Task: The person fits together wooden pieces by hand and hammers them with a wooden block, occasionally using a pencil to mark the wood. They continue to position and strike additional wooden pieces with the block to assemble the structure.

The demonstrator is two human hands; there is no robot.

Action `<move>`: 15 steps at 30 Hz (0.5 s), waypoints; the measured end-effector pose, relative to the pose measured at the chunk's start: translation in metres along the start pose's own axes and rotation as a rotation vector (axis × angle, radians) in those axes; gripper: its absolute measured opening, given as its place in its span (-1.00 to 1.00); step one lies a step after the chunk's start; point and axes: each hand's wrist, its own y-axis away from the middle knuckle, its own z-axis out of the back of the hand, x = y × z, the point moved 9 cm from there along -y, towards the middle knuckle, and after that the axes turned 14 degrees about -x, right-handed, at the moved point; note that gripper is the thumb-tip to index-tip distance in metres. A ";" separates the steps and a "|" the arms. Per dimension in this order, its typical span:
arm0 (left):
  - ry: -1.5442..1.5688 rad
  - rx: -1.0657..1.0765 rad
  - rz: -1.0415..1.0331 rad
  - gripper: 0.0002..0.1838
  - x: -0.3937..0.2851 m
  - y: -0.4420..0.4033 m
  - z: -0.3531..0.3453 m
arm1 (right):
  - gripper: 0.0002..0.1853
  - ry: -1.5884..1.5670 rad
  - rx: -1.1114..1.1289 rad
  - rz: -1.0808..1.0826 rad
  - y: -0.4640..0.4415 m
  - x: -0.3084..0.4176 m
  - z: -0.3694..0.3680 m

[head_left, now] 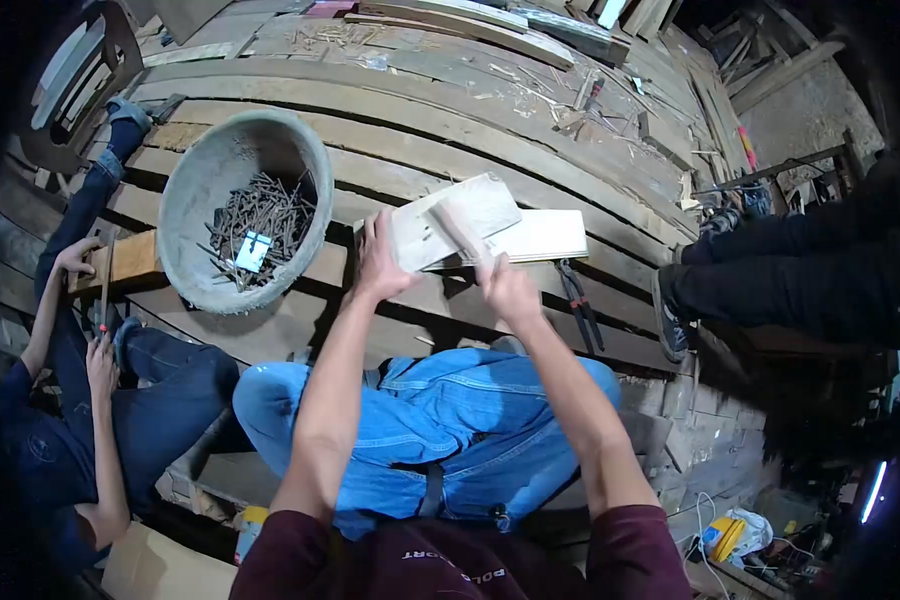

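My left hand [382, 262] grips the left end of a pale wooden board [480, 198], thumb along its near edge. My right hand [510, 290] is closed around a short wooden stick-like tool [458, 228], blurred by motion, which slants up and left across the board; its head, if any, cannot be made out. A second pale board [545, 234] lies under the first and sticks out to the right. Pincers [578, 300] with red-and-black handles lie just right of my right hand.
A grey bucket [178, 205] holding many nails [265, 220] and a small bright rectangular object stands left. A co-worker's hands [98, 365] hold a thin tool by a wood block [135, 260]. Another person's legs [780, 290] are at right. Gaps separate the floor planks [390, 140].
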 end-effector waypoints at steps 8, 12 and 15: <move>0.002 0.001 -0.027 0.25 -0.001 0.001 -0.003 | -0.36 -0.115 0.248 -0.087 0.027 0.054 0.005; -0.021 0.049 0.034 0.24 0.005 0.001 -0.003 | -0.37 0.049 -0.039 -0.055 -0.012 -0.003 0.003; 0.028 -0.018 -0.028 0.24 0.002 0.001 -0.004 | -0.38 -0.137 -0.081 -0.389 -0.025 -0.021 0.014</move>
